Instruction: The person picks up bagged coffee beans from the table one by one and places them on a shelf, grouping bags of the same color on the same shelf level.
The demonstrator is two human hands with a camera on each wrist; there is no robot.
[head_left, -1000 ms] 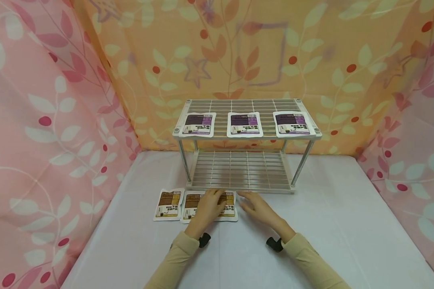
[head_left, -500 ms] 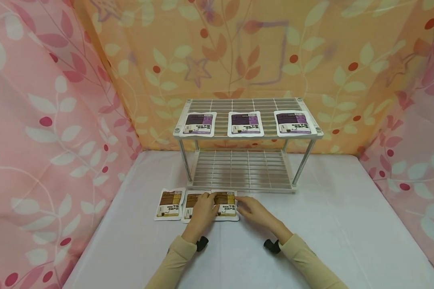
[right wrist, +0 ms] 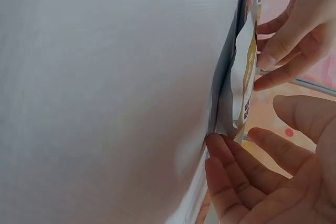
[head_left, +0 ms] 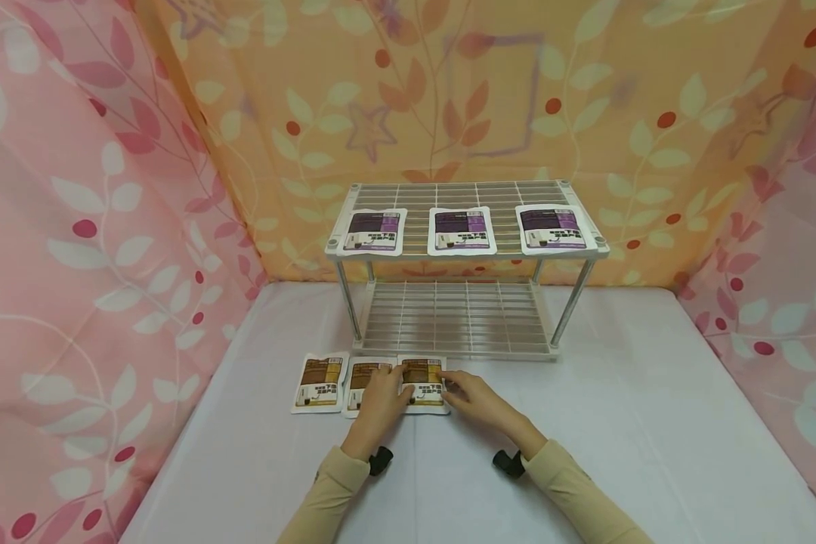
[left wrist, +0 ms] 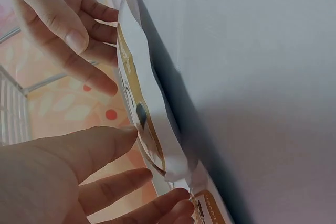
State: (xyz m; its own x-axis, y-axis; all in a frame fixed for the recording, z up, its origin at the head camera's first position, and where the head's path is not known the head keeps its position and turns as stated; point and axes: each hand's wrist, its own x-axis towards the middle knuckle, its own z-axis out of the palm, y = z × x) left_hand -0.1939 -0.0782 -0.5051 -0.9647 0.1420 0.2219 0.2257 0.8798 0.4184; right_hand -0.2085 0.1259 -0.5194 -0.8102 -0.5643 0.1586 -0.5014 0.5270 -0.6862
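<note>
Three flat white pouches with brown-and-yellow labels lie in a row on the white cloth in the head view: a left pouch (head_left: 319,384), a middle pouch (head_left: 362,375) and a right pouch (head_left: 423,393). My left hand (head_left: 381,397) reaches over the middle pouch, partly hiding it, its fingertips at the right pouch's left side. On the other side, my right hand (head_left: 477,398) touches the right pouch's right edge. In the left wrist view, the left thumb and fingers (left wrist: 107,148) extend along the pouch (left wrist: 149,93). Right fingertips (right wrist: 214,142) meet its corner low against the cloth.
A white two-tier wire rack (head_left: 449,321) stands just behind the pouches. Its upper shelf carries three purple-labelled pouches, left (head_left: 372,232), centre (head_left: 462,231) and right (head_left: 555,229). Patterned fabric (head_left: 408,91) closes off the back and both sides.
My left hand has slid left off the right pouch to its left side, uncovering its label. My right hand has edged left against the right side. The pouches lie nearly where they were.
</note>
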